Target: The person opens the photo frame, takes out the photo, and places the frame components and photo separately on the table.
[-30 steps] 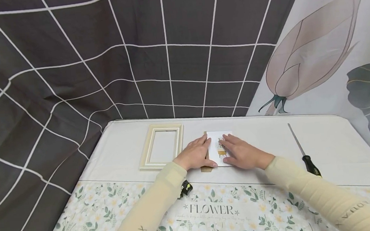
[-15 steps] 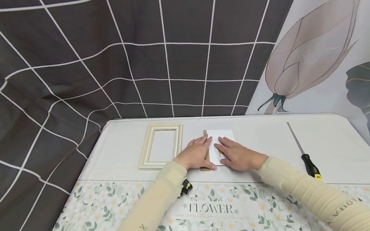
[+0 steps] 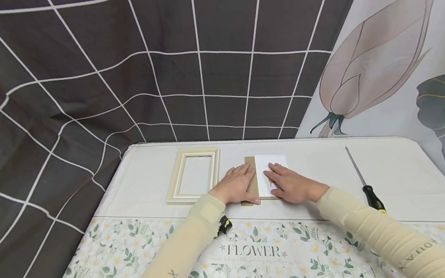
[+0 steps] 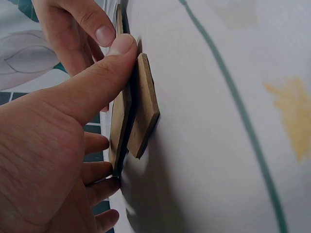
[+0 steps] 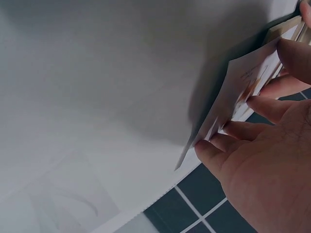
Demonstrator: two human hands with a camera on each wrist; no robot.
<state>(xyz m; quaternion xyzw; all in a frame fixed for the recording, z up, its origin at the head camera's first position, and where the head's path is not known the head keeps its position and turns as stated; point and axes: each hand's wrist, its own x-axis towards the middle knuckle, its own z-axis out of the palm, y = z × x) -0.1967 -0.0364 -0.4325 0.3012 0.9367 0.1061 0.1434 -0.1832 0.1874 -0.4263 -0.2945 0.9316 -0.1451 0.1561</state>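
A white card (image 3: 261, 187) with a small printed picture lies on a brown backing board (image 3: 250, 158), set to the right so a strip of board shows along its left. My left hand (image 3: 236, 185) holds the board at its left side, thumb over the near edge and fingers at the left edge in the left wrist view. Beneath the board is a smaller brown flap (image 4: 145, 104). My right hand (image 3: 293, 185) rests its fingertips on the card (image 5: 216, 104), hiding most of the picture; the thumb touches the near side in the right wrist view.
A cream picture frame (image 3: 174, 185) lies left of my hands. A screwdriver (image 3: 372, 196) with a black and yellow handle lies to the right. Near my left forearm is a small black object (image 3: 224, 225), partly hidden. A dark grid curtain (image 3: 169, 73) hangs behind the table.
The card slides a little left, then back to the right with my right hand, baring a wider strip of board. My left hand stays in place.
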